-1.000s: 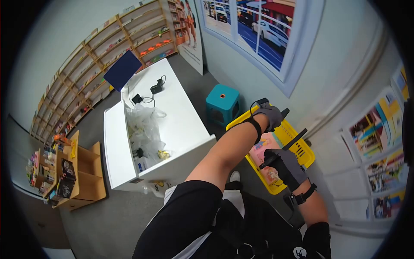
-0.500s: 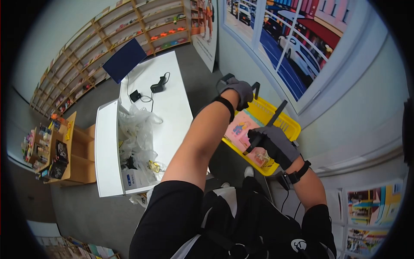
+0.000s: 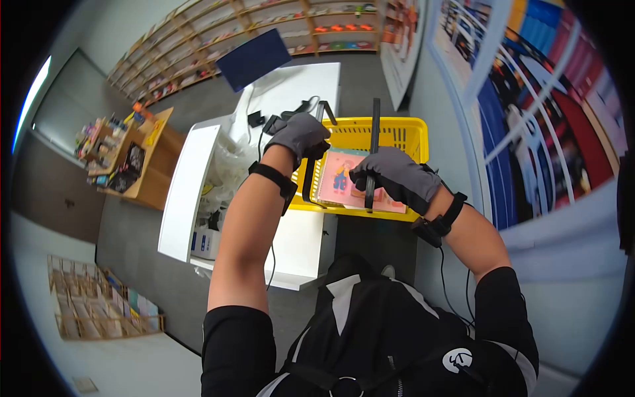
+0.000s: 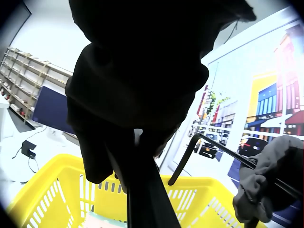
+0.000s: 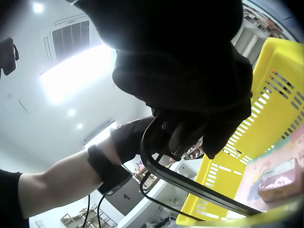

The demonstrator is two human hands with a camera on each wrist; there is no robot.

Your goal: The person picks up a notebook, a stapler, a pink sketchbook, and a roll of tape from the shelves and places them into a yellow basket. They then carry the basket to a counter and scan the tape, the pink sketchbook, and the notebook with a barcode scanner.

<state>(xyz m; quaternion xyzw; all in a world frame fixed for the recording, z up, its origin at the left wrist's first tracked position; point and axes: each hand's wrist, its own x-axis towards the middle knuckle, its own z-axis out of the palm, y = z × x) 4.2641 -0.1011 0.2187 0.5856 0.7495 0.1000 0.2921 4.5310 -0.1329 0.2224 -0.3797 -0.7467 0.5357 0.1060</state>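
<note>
A yellow plastic shopping basket (image 3: 415,140) is in front of the body in the head view, overlapping the right side of the white counter. My gloved left hand (image 3: 299,140) grips its left black handle (image 3: 309,178). My gloved right hand (image 3: 402,177) has its fingers curled round the right black handle (image 3: 376,126). Both handles stand raised. Inside the basket lies a pink book (image 3: 331,178) with a cartoon figure on its cover, and a small box (image 5: 278,181) rests on it in the right wrist view. Dark gloves fill the upper middle of both wrist views.
On the white counter (image 3: 317,76) stand a dark monitor (image 3: 254,59) and a black corded device. Clear plastic bags (image 3: 228,165) lie at its near left side. A wall with a street-scene window picture (image 3: 529,132) runs along the right. A wooden display stand (image 3: 155,165) is at left.
The view has turned, and the basket has come from low on the right to in front of the body, nearer the counter. Both hands kept hold of its handles; the teal stool left view.
</note>
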